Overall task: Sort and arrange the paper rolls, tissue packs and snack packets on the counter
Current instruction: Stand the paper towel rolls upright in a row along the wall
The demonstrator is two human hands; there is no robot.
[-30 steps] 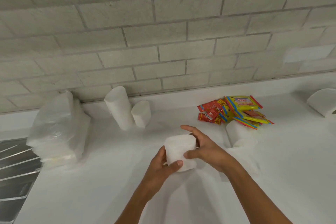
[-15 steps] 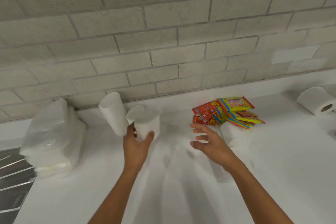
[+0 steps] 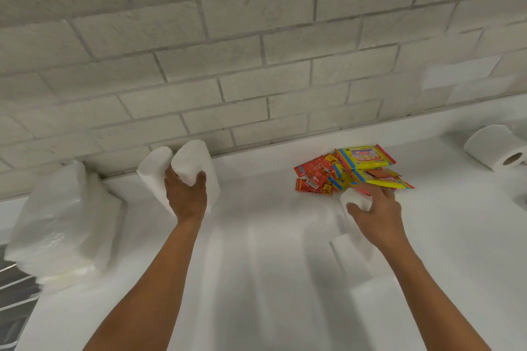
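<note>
left hand (image 3: 186,196): wrapped around an upright paper roll (image 3: 196,171) at the worktop's back edge, pressing it up against a second roll (image 3: 152,172) by the wall

right hand (image 3: 376,216): fingers curled over a smaller roll (image 3: 355,199) mid-worktop, just in front of the snack packets (image 3: 353,169)

how the rolls handle: pretty sure they're light and squishy, so grab around the sides, no hard squeeze or they'll dent

tissue packs (image 3: 62,225): stacked near the worktop's left edge, the plastic wrap looks slippery, so I'd lift from underneath

stray roll (image 3: 496,149): lying on its side near the back right corner, could roll off
</note>
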